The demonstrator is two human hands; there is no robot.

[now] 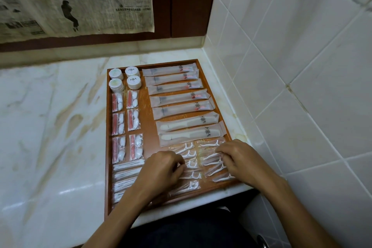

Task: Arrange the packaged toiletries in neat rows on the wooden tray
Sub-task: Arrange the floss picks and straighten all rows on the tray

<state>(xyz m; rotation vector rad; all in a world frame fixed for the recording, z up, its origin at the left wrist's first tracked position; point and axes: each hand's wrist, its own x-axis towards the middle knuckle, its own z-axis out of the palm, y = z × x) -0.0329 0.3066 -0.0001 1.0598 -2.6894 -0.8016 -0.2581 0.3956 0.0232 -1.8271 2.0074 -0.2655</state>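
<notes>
Wooden tray [147, 104] on marble counter [60, 127], rows nearly complete: left hand [161, 169] and right hand [237, 157], fingers curled, pinching floss-pick packets [213, 164] at near end; final straightening probably remains.

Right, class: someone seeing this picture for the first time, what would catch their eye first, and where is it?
First, the brown wooden tray on the marble counter, filled with rows of wrapped toiletries. Along its right side lie long frosted toothbrush packets, and at the far left corner four small round white containers. At the near edge, the left hand and right hand finger the clear packets of white floss picks.
</notes>
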